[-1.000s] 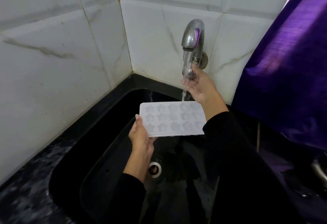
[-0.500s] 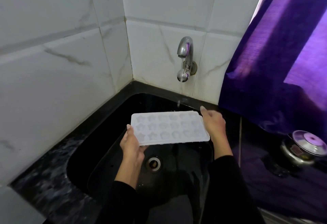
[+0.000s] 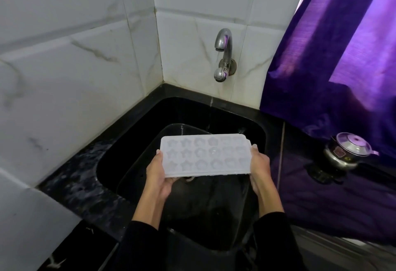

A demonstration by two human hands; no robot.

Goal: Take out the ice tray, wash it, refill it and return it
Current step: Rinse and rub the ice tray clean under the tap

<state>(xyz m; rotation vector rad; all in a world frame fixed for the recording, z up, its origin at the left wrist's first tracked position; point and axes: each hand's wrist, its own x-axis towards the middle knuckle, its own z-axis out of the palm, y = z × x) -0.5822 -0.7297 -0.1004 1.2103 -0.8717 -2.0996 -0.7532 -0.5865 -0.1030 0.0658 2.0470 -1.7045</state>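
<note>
White ice tray (image 3: 205,155): centre of frame, held level above black sink (image 3: 255,133), star and flower cells up. Left hand (image 3: 157,174): grip curled around tray's left end. Right hand (image 3: 259,163): grip curled around right end. Tap (image 3: 222,54): upper centre, on tiled wall

White translucent ice tray (image 3: 205,155), three rows of star- and flower-shaped cells, is held roughly level, long side across. Each short end is gripped, with fingers (image 3: 159,159) curled underneath. Droplets are seen along its near edge.
</note>
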